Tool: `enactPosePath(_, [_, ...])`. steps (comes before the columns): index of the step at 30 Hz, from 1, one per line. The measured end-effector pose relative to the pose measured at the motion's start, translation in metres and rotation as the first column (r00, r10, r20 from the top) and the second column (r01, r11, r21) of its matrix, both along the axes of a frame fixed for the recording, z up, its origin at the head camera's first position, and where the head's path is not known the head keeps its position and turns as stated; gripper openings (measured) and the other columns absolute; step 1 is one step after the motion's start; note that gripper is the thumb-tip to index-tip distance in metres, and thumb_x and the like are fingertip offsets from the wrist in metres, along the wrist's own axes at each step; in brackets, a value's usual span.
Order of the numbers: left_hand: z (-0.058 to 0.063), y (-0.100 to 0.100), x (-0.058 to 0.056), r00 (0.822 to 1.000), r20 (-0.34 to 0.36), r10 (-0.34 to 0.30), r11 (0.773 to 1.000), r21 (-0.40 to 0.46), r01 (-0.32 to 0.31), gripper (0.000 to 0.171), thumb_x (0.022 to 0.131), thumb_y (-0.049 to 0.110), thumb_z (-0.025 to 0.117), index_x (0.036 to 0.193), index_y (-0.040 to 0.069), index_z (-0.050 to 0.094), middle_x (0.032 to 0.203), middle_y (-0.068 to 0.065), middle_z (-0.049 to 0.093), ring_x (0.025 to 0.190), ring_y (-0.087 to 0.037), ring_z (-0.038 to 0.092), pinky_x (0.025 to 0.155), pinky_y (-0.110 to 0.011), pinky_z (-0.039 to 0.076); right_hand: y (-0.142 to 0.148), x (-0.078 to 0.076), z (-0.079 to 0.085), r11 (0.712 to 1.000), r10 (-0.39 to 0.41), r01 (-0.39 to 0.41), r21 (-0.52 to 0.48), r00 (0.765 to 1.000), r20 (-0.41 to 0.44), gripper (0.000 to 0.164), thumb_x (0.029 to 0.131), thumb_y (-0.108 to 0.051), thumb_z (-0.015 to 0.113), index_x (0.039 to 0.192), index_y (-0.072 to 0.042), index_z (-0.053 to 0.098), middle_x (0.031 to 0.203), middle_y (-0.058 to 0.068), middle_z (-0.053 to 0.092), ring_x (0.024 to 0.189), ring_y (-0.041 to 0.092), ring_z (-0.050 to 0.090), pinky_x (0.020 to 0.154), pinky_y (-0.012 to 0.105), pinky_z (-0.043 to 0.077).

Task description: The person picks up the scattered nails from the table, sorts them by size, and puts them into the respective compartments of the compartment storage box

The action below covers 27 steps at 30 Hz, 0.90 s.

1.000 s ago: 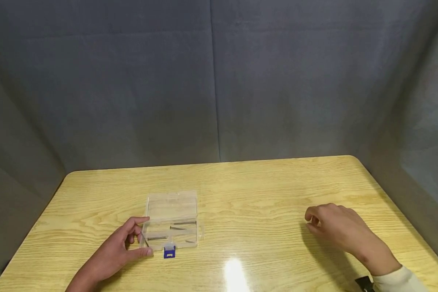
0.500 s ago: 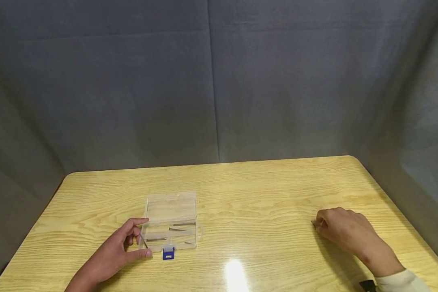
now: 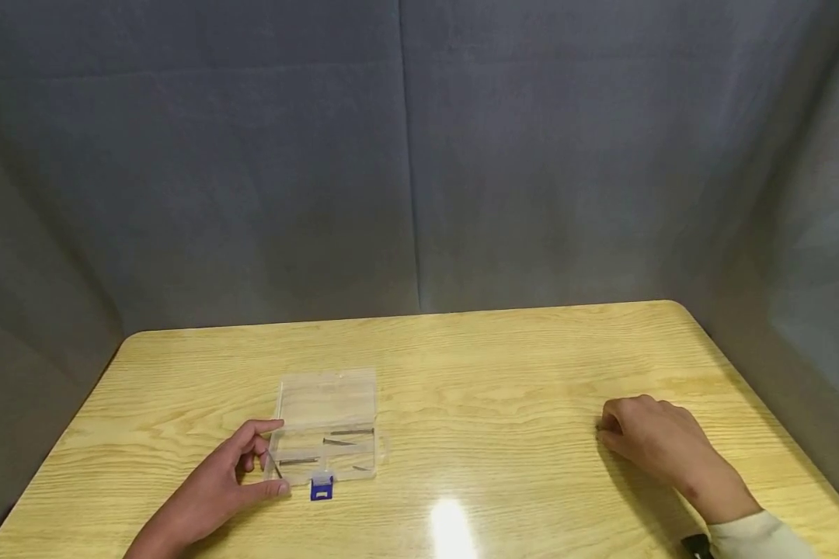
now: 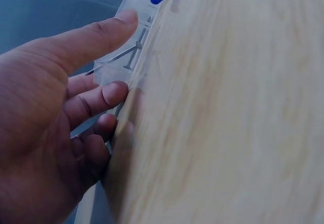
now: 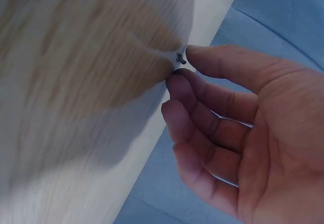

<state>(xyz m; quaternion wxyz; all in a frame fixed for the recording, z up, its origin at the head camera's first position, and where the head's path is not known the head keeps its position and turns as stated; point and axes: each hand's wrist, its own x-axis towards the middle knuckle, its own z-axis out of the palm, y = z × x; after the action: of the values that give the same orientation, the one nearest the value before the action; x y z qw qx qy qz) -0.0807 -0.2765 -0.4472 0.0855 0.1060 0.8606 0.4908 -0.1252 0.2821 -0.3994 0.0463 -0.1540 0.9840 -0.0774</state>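
Note:
A clear plastic compartment box with its lid folded back lies at the left of the table. Several nails are spread over its compartments, and a blue latch is at its front. My left hand grips the box's left end, thumb at the front corner and index finger at the back. A thin nail slants beside that thumb. Far to the right, my right hand is low over the table. Its thumb and index fingertips flank a small dark metal piece; I cannot tell if they pinch it.
The light wood-grain table stretches between the two hands. Grey fabric panels stand behind it and along both sides. A bright light reflection shows near the front.
My right hand has moved slightly right and lowered, its thumb and index fingertips coming to the small dark piece on the table. The left hand stays on the box.

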Motion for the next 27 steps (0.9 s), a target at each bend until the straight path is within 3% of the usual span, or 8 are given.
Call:
enactPosePath(9, [-0.001,0.0005,-0.0006,1.0,-0.016,-0.015,1.0,0.012,0.016,0.072,0.087,0.019,0.085,0.147,0.007,0.047,0.097,-0.007,0.049,0.077,-0.02,0.041,0.065,-0.032,0.036,-0.0041,-0.0024,-0.0024,1.0,-0.027,0.027,-0.009,1.0,0.008,0.02,0.092,-0.013,0.073,0.078,-0.021,0.062,0.071,-0.009,0.053,0.06,0.013,0.044,0.052,0.036,0.037])
enactPosePath(27, [-0.0009,0.0004,0.0012,1.0,0.006,-0.002,1.0,0.028,0.002,0.071,0.087,0.019,0.085,0.147,0.006,0.047,0.097,-0.008,0.05,0.077,-0.021,0.042,0.066,-0.033,0.036,-0.0042,0.0024,-0.0038,0.998,-0.053,0.054,-0.029,0.998,0.033,0.021,0.094,-0.014,0.074,0.078,-0.02,0.06,0.071,-0.008,0.053,0.06,0.013,0.046,0.055,0.037,0.039])
